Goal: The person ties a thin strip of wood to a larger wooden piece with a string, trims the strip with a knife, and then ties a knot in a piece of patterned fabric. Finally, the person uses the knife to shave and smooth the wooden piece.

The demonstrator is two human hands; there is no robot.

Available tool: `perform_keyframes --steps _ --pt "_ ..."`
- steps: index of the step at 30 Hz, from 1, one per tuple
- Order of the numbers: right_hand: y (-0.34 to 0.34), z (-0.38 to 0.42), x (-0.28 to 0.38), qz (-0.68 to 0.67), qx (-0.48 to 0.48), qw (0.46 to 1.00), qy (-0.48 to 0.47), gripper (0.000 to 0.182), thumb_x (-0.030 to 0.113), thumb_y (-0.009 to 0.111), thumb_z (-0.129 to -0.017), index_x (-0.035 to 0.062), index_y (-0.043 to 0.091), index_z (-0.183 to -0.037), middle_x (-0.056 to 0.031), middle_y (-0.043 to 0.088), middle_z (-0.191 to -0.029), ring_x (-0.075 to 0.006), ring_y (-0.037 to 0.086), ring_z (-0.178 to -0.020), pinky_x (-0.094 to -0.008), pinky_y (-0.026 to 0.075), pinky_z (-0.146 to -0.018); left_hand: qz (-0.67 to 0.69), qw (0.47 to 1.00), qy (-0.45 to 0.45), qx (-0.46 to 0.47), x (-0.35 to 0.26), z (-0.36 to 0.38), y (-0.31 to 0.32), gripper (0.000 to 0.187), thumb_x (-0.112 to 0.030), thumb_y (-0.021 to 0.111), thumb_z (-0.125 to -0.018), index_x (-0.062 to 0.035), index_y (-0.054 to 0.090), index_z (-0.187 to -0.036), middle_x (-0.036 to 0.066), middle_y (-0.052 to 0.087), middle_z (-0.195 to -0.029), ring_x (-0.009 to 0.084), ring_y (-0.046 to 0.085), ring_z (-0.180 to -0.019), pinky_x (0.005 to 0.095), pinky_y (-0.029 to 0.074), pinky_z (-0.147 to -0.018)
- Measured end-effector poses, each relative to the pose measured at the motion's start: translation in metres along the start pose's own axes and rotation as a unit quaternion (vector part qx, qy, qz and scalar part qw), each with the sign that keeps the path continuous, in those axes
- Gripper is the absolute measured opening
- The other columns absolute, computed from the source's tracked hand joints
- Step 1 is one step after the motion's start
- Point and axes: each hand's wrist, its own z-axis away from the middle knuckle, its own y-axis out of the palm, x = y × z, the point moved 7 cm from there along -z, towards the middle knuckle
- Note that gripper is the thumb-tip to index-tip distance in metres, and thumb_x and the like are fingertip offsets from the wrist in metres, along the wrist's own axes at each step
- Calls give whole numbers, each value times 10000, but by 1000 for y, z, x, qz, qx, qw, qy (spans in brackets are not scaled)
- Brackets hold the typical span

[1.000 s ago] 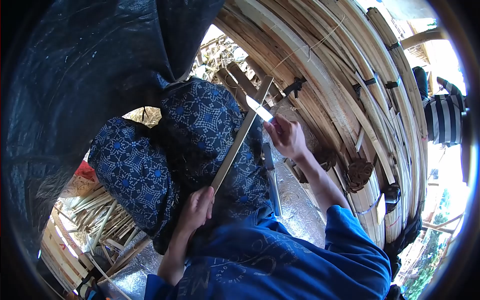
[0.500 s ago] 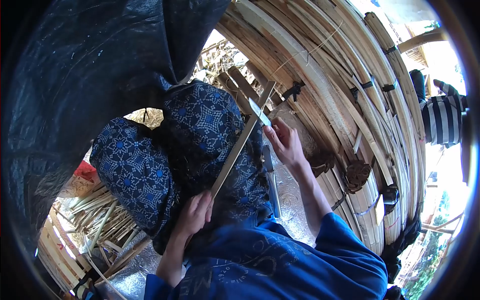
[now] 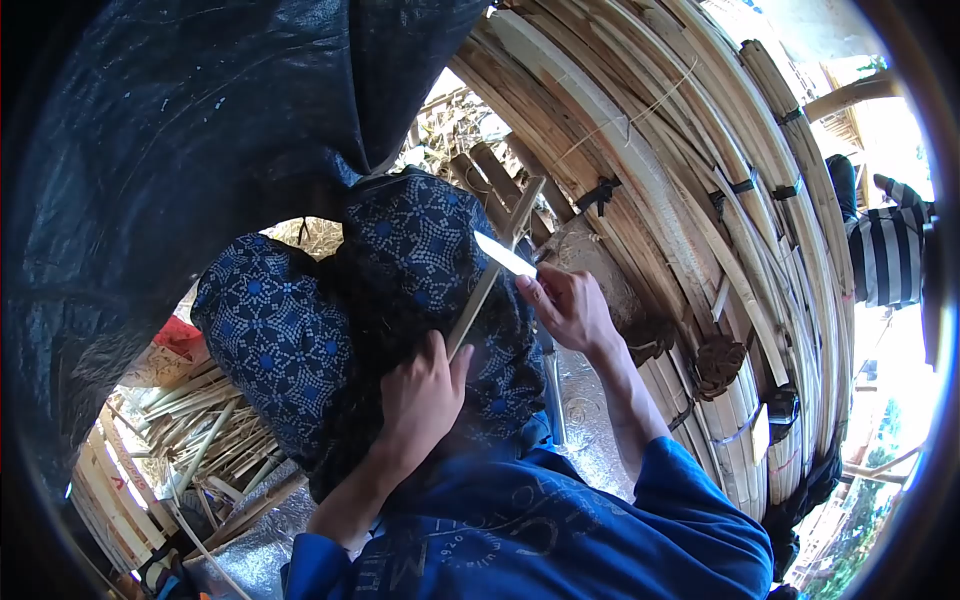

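Note:
My left hand (image 3: 424,392) is closed around the lower part of a narrow wooden or bamboo strip (image 3: 474,308), which slants up and away over my patterned trouser leg (image 3: 418,235). In my right hand (image 3: 572,308) is a knife (image 3: 505,254), its bright blade lying across the strip's upper half and pointing up to the left. The right thumb rests near the base of the blade; the fingers wrap the handle and hide most of it. A long, narrow metal-looking tool (image 3: 554,395) lies beside my right thigh.
Long bundled wooden strips (image 3: 690,200), tied with dark bands, curve along the right. A dark sheet (image 3: 180,150) hangs at upper left. Cut sticks (image 3: 205,430) pile at lower left. Short dark poles (image 3: 495,175) lie ahead. A person in a striped top (image 3: 887,258) is at far right.
My left hand has moved up along the strip, toward the knife. The knife has come lower and turned more to the left, still across the strip. The view has shifted slightly.

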Motion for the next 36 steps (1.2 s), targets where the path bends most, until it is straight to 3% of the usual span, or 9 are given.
perform_keyframes --steps 3,5,7,9,11,26,28,29,36 --pt "2 -6 -2 -9 20 999 -36 538 485 504 -924 26 500 -644 -85 363 -469 -207 360 -420 -374 313 -449 -34 999 30 -31 -1 3 10 288 -305 465 -960 -53 437 -823 127 564 -659 278 627 -509 343 511 -405" --pt "5 -10 0 -31 34 997 -55 539 486 500 -925 27 501 -644 -86 355 -466 -214 356 -413 -379 314 -447 4 1000 4 -11 3 5 15 300 -313 437 -972 -36 433 -855 177 579 -623 352 622 -561 432 501 -455" --pt "12 -15 5 -11 76 996 -52 504 453 513 -923 19 511 -666 -127 440 -466 -301 475 -427 -401 377 -475 6 1000 -7 5 5 4 17 310 -317 430 -975 -30 439 -857 181 583 -609 355 623 -562 435 497 -450" --pt "13 -19 8 -21 73 995 -60 506 458 514 -921 20 511 -669 -126 445 -466 -303 480 -428 -403 381 -476 8 1000 -15 18 7 3 19 320 -320 424 -978 -24 446 -859 185 586 -596 358 624 -563 438 492 -445" --pt "14 -22 7 -32 70 995 -69 508 464 514 -919 20 512 -671 -125 451 -466 -306 484 -428 -405 385 -478 -29 1000 8 10 7 4 18 328 -329 434 -974 -45 465 -813 127 584 -556 287 632 -502 354 504 -410" --pt "24 -12 -10 -57 -32 998 -20 420 389 511 -932 31 452 -721 -173 435 -502 -361 475 -464 -422 386 -498 45 999 15 2 10 1 19 346 -312 396 -988 -45 471 -781 151 573 -526 320 608 -469 381 491 -408" --pt "27 -11 -12 -91 -61 994 -25 366 311 530 -930 22 446 -721 -142 364 -493 -241 342 -423 -364 326 -458 42 999 11 4 10 2 20 343 -311 396 -988 -46 469 -783 151 572 -524 320 608 -470 382 491 -409" --pt "30 -12 -13 -92 -61 994 -25 366 311 530 -930 22 446 -721 -142 364 -493 -241 342 -423 -364 326 -458 39 999 8 5 11 2 20 340 -310 395 -988 -46 467 -785 151 571 -522 321 608 -472 383 492 -410" --pt "32 -20 -19 -62 -113 988 -88 322 260 550 -917 33 452 -710 -140 396 -472 -310 419 -394 -376 350 -437 21 1000 -9 4 11 2 22 339 -309 390 -990 -46 465 -789 153 570 -518 323 613 -485 385 495 -412"
